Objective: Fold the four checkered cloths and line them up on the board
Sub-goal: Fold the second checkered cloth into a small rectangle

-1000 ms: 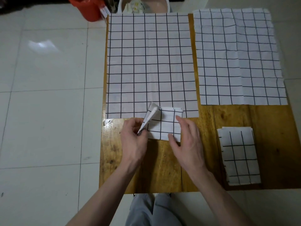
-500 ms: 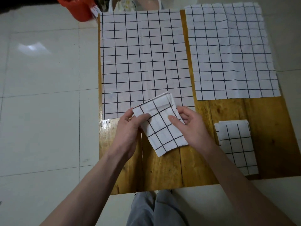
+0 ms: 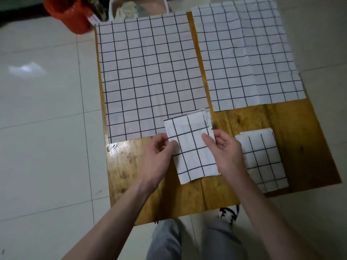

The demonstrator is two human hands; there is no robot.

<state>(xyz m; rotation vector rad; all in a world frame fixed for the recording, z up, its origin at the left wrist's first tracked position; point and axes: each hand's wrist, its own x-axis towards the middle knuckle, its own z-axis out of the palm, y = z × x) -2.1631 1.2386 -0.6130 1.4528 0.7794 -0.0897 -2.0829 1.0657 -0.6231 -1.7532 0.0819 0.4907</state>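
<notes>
A folded checkered cloth (image 3: 193, 149) is held between both hands over the wooden board (image 3: 129, 166). My left hand (image 3: 156, 156) pinches its left edge, and my right hand (image 3: 223, 149) pinches its right edge with the thumb on top. A second folded cloth (image 3: 262, 160) lies flat on the board to the right. Two unfolded checkered cloths lie spread at the back: one at the left (image 3: 148, 72), one at the right (image 3: 247, 53) hanging past the board's edge.
An orange bucket (image 3: 69, 14) and a white basin (image 3: 139, 8) stand on the tiled floor behind the board. My legs and a shoe (image 3: 229, 212) are below the board's near edge. Bare wood shows at the near left and far right.
The folded cloth was closed up, lifted and turned from a slant to nearly upright between my hands, drifting slightly right. The camera view shifted.
</notes>
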